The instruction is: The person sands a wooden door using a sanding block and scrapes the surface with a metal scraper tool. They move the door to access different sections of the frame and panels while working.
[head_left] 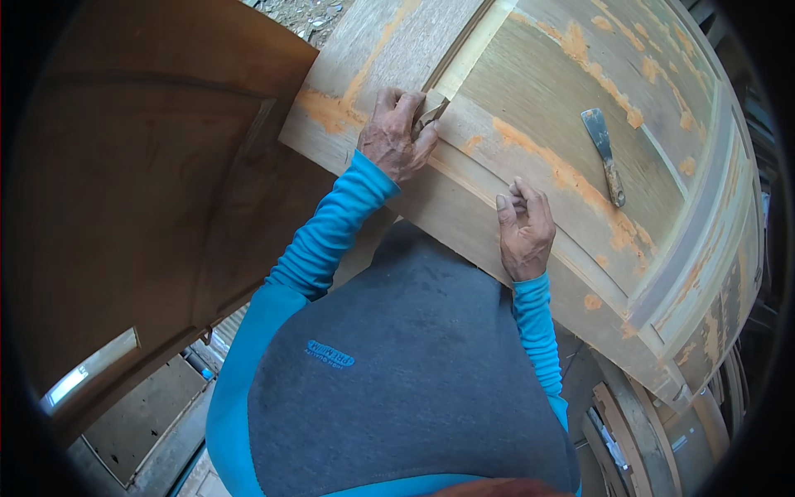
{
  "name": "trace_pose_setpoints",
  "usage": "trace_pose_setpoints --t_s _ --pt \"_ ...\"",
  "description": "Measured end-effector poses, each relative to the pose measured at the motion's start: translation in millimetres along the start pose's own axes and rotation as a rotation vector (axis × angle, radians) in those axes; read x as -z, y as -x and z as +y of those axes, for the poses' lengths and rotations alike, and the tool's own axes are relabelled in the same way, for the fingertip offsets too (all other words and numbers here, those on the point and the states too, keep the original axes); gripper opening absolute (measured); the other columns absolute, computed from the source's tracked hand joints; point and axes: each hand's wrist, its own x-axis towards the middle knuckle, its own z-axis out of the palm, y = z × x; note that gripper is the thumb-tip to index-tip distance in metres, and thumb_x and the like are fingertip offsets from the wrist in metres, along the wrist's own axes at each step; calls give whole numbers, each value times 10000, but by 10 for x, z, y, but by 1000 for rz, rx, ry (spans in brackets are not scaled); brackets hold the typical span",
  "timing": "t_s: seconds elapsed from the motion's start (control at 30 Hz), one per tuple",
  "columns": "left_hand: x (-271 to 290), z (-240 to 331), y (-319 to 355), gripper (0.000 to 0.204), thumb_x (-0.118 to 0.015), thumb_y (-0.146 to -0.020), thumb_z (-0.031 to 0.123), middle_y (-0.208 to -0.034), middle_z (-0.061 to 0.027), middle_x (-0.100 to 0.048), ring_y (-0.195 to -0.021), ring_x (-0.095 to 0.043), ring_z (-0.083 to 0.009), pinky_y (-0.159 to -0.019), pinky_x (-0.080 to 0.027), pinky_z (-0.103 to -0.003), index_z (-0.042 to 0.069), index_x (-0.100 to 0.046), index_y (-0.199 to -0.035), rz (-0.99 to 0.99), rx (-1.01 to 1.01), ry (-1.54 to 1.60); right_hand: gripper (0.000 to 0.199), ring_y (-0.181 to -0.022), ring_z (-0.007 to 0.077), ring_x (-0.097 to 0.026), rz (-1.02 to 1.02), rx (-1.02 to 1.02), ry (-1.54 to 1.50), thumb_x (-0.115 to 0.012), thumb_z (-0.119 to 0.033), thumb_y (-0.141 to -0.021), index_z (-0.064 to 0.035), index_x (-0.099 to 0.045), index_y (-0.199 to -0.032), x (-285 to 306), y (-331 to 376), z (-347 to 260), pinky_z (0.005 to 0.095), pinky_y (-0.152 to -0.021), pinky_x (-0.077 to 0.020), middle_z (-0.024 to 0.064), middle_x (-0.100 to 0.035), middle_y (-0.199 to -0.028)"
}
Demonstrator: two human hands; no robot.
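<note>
My left hand [397, 137] is closed on a small, stiff tan piece that looks like folded sandpaper [431, 106]. It presses this into the corner of a recessed panel on a wooden door [464, 186] lying flat before me. Orange filler patches [331, 112] streak the door's frame and panels. Over the near rail of the door, my right hand [527, 232] is loosely curled, thumb and fingers a little apart, and I see nothing in it. A putty knife [604, 156] with a worn handle rests on the panel, beyond my right hand.
A large brown wooden panel [149, 166] stands close on my left, beside the door's end. Stacked boards [638, 422] lie below the door at the lower right. Rubble-strewn ground [302, 16] shows at the top. My grey-and-blue shirt front meets the door's near edge.
</note>
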Motion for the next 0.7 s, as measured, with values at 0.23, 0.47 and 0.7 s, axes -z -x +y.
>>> trace_pose_setpoints --t_s 0.23,0.47,0.7 --pt "-123 -154 -277 518 -759 -899 239 -1009 -143 -627 -872 -648 -323 -761 -523 -421 70 -594 -1360 -76 -143 -145 401 -731 214 -664 97 5 166 -771 -72 -895 -10 -644 -1270 -262 -77 74 337 -642 -557 145 -645 -1012" --pt "-251 -221 -294 481 -746 -922 213 -958 -95 -628 -832 -633 -280 -754 -474 -413 69 -622 -1363 5 -203 -143 387 -770 270 -688 115 -40 173 -769 -49 -873 -15 -651 -1240 -299 -110 33 377 -656 -575 164 -653 -1050" --pt "-324 -183 -404 417 -729 -935 188 -923 -103 -623 -793 -620 -293 -741 -481 -409 65 -651 -1326 13 -218 -177 396 -878 322 -694 105 -41 201 -779 -63 -857 -20 -653 -1230 -309 -92 17 408 -689 -581 167 -655 -1081"
